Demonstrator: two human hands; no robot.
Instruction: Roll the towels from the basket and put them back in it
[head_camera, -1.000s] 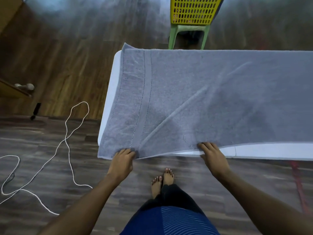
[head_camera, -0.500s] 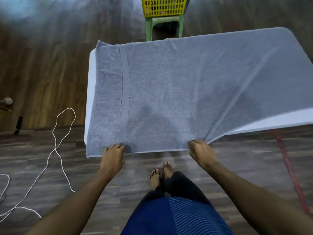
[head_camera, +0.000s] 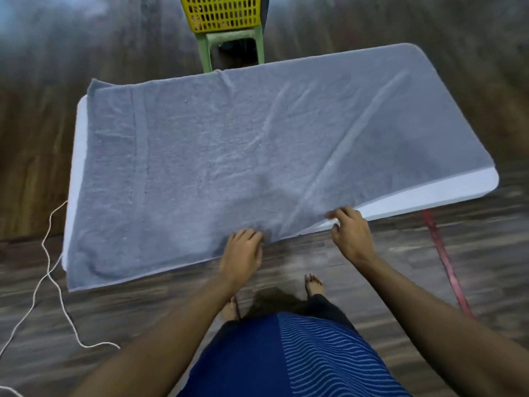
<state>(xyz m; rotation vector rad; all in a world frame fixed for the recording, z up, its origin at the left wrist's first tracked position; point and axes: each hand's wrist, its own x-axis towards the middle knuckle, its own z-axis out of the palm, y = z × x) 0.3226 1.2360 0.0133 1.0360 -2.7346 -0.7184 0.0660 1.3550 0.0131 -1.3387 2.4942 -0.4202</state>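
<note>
The towel (head_camera: 257, 167) is plain mid-grey, with a slightly darker woven band and a stitched line across it near its left end. The surface (head_camera: 429, 193) under it shows white at its edges. The basket (head_camera: 223, 12) is bright yellow with a grid of small openings; the stool (head_camera: 232, 38) beneath it is pale green. The floor (head_camera: 34, 138) is wood-grain, warm brown farther off and grey-brown nearer. The cord (head_camera: 51, 253) on it is white, the strap (head_camera: 446, 265) red. The person's top (head_camera: 315, 353) is deep blue, part plain, part covered in thin, paler wavy stripes; the trousers (head_camera: 323, 305) are black.
</note>
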